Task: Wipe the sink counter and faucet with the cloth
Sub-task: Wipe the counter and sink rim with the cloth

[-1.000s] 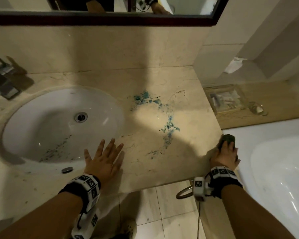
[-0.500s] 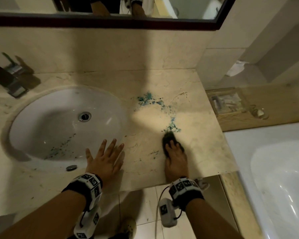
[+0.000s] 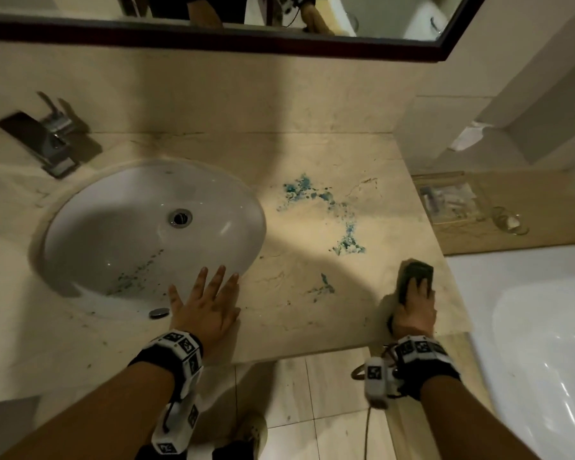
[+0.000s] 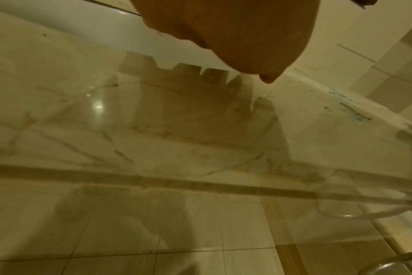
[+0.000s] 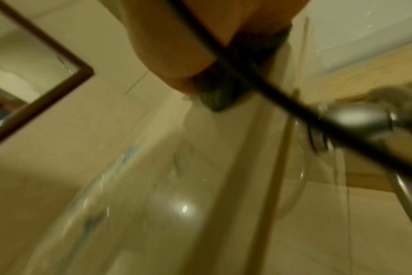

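Wiping the bench (image 3: 296,330) seems the current step: head view, my right hand (image 3: 414,312) grips the dark cloth (image 3: 416,272) near the bench's right edge, left hand (image 3: 203,305) splayed flat by the sink (image 3: 97,234). Left wrist: palm on the bench. Right wrist: cloth under my palm. Next, firm strokes over the blue stains (image 3: 347,244).

Left grip (image 3: 205,310) flat, fingers spread; right grip (image 3: 414,312) curled round cloth (image 3: 418,272).

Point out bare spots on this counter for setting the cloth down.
Free: the counter strip along the back wall, right of the faucet; the front edge between left hand and right hand. Crowded: blue smears cover the middle right, and the right hand holds the cloth at the front right corner.
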A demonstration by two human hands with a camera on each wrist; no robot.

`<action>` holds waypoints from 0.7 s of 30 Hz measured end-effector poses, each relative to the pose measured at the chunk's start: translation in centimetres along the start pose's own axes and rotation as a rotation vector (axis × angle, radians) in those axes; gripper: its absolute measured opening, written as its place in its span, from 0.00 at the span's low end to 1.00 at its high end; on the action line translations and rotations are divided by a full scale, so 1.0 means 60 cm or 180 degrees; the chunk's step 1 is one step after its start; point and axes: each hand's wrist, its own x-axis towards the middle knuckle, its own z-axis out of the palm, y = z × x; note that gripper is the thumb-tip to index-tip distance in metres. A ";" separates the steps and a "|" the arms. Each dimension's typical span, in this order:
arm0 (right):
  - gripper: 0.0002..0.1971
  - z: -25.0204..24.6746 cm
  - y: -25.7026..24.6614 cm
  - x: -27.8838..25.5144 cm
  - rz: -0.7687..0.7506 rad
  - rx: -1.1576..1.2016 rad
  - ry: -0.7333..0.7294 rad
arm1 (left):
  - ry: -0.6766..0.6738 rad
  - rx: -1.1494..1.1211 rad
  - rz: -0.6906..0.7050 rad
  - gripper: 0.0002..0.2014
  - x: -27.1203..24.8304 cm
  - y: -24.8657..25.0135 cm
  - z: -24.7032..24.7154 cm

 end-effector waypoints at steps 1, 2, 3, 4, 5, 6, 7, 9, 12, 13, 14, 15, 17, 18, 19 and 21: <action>0.35 0.016 -0.017 -0.007 -0.0011 -0.0237 0.0010 | -0.0009 0.0025 -0.0007 0.36 -0.002 -0.003 0.000; 0.35 0.032 -0.039 -0.022 -0.0060 -0.0271 0.0061 | -0.0015 0.0049 -0.0007 0.37 -0.003 -0.009 0.001; 0.35 0.044 -0.062 -0.041 -0.0160 -0.0251 0.0122 | -0.0025 0.0051 -0.0004 0.39 -0.005 -0.013 0.001; 0.34 0.060 -0.084 -0.065 -0.0289 -0.0236 0.0171 | -0.0027 0.0035 -0.0001 0.41 -0.006 -0.020 0.002; 0.34 0.077 -0.103 -0.086 -0.0431 -0.0218 0.0220 | -0.0023 0.0016 -0.0006 0.41 -0.007 -0.024 0.002; 0.33 0.094 -0.127 -0.110 -0.0562 -0.0223 0.0231 | -0.0007 -0.0017 -0.0009 0.41 -0.008 -0.033 0.002; 0.33 0.111 -0.142 -0.128 -0.0632 -0.0235 0.0209 | 0.0007 -0.0042 0.0002 0.41 -0.008 -0.036 0.004; 0.34 0.145 -0.182 -0.164 -0.0733 -0.0261 0.0168 | 0.0050 -0.0076 0.0031 0.39 -0.011 -0.052 0.001; 0.33 0.175 -0.224 -0.202 -0.1029 -0.0135 0.0105 | 0.0116 -0.0098 0.0073 0.38 -0.018 -0.070 -0.003; 0.33 0.179 -0.228 -0.207 -0.1183 0.0014 0.0082 | 0.0149 -0.0099 0.0088 0.37 -0.020 -0.075 -0.004; 0.33 0.177 -0.233 -0.212 -0.1349 0.0243 0.0018 | 0.0184 -0.0095 0.0110 0.37 -0.023 -0.083 -0.007; 0.32 0.170 -0.231 -0.212 -0.1486 0.0547 -0.0099 | 0.0201 -0.0095 0.0133 0.37 -0.025 -0.088 -0.009; 0.25 0.141 -0.224 -0.212 -0.1448 0.1229 -0.0420 | 0.0215 -0.0085 0.0168 0.37 -0.030 -0.101 -0.014; 0.22 0.121 -0.217 -0.208 -0.1332 0.1478 -0.0479 | 0.0219 -0.0071 0.0176 0.37 -0.032 -0.107 -0.016; 0.20 0.100 -0.208 -0.203 -0.1224 0.1666 -0.0387 | 0.0215 -0.0062 0.0190 0.38 -0.034 -0.113 -0.019; 0.19 0.058 -0.185 -0.189 -0.0948 0.1958 0.0017 | 0.0195 -0.0081 0.0201 0.38 -0.036 -0.122 -0.023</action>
